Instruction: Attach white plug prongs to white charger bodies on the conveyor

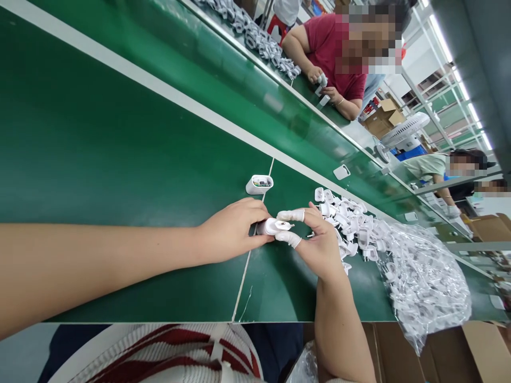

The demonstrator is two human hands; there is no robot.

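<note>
A white charger housing (264, 227) lies on its side, low over the green table (159, 175), in front of me. My left hand (235, 229) is closed round it from the left with fingertips and thumb. At its right end is a white plug cap (276, 225) with metal pins. My right hand (319, 244), white finger cots on its thumb and forefinger, pinches that cap from both sides. Whether cap and housing are fully joined I cannot tell. Just beyond my left hand, another white charger housing (254, 186) stands upright, its open top showing parts inside.
Many loose white plug caps (351, 223) are heaped right of my right hand, beside a clear plastic bag (431, 287) full of them. A white piece (341, 172) lies on the green strip behind. Co-workers sit across a metal rail (319, 114).
</note>
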